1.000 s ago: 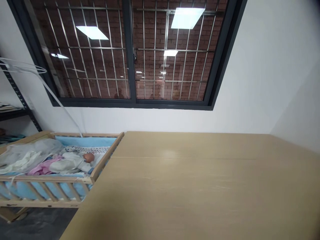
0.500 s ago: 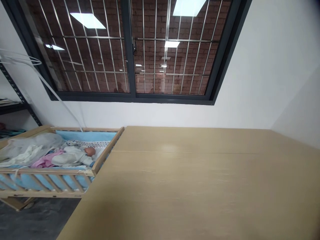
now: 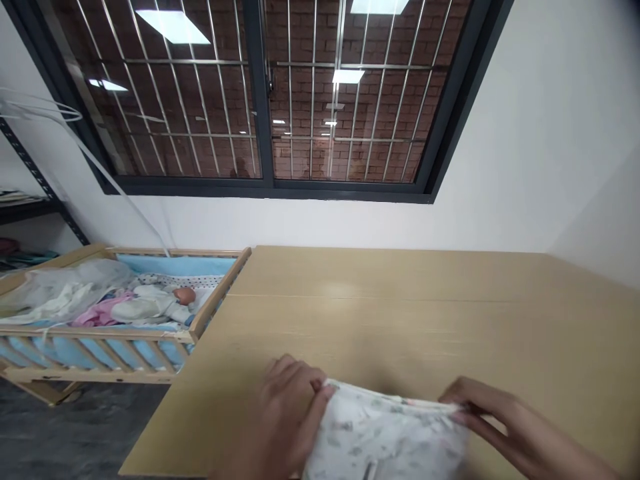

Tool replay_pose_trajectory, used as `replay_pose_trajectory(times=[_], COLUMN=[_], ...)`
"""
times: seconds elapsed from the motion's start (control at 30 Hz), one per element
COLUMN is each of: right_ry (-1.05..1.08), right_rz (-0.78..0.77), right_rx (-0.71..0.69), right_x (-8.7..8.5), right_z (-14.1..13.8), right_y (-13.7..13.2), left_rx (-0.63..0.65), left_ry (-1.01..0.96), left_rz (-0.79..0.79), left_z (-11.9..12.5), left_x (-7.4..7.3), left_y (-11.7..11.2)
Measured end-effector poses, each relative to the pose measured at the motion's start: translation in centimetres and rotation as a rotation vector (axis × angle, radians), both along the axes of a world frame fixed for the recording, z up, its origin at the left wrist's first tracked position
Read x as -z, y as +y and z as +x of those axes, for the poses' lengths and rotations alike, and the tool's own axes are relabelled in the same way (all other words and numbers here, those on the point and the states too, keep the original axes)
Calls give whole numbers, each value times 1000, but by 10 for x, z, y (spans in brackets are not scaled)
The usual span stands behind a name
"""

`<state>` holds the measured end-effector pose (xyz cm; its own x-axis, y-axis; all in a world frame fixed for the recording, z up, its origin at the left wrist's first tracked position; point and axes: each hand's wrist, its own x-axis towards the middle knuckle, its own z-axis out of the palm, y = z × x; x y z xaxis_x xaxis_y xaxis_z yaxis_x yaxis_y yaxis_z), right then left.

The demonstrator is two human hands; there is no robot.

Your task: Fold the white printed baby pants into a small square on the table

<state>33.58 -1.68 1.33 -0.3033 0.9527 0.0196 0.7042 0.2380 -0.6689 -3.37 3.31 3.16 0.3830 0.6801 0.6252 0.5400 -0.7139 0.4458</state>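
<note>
— Barred window (image 3: 300,100) up top, pale wooden bench (image 3: 400,313) below it, and look, something's come into play down at the near edge!

— Right, a second ago that bench was bare. Now both hands are in, with a white printed baby garment (image 3: 380,437) between them.

— Where exactly is it sitting?

— Flat on the bench at the very front, low in the view, its lower part cut off by the frame. Left hand (image 3: 280,417) is at its left edge, fingers (image 3: 300,383) curled over the cloth. Right hand (image 3: 495,417) is at the upper right corner, fingers (image 3: 457,407) pinching the hem.

— So both are grasping it?

— Both closed on the fabric, I'd say, holding the top edge stretched between them.

— And off to the side?

— Wooden crib (image 3: 115,333) with blue lining, butted against the bench's left end. Baby doll (image 3: 170,303) lies inside among pink and white clothes (image 3: 75,300), well apart from the hands. Dark shelving (image 3: 25,207) stands at the far left.

— So the work's moved onto the bench.

— That's my read: the cloth has only just been laid down.
</note>
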Motion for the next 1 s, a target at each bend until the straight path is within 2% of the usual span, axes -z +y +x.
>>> replay_pose_trajectory(times=[0.07,0.13,0.27,0.37,0.43,0.53,0.67,0.77,0.87,1.0], right_ry=[16,14,22,44,61,79,73,68,65,62], right_rz=[-10,9,37,76,67,41,42,25,10,-15], right_rx=[-67,-91,-116,-141,-129,-34,80,158,211,246], right_x=[-6,-2,30,59,72,83,92,102,114,124], right_z=[-16,-25,-32,-40,-48,-60,-69,-71,-73,-72], right_y=[33,70,142,192,222,267,321,353,373,385], left_rx=[-60,-96,-175,-239,-294,-368,-424,-450,-484,-523], left_ry=[33,47,53,96,125,166,209,243,276,307], left_rz=[-103,-252,-518,-567,-560,-549,-545,-555,-585,-618], left_z=[-8,-13,-22,-25,-23,-19,-11,-5,0,6], left_x=[4,19,60,85,96,103,104,105,108,110], left_y=[25,58,126,167,190,225,276,309,327,332])
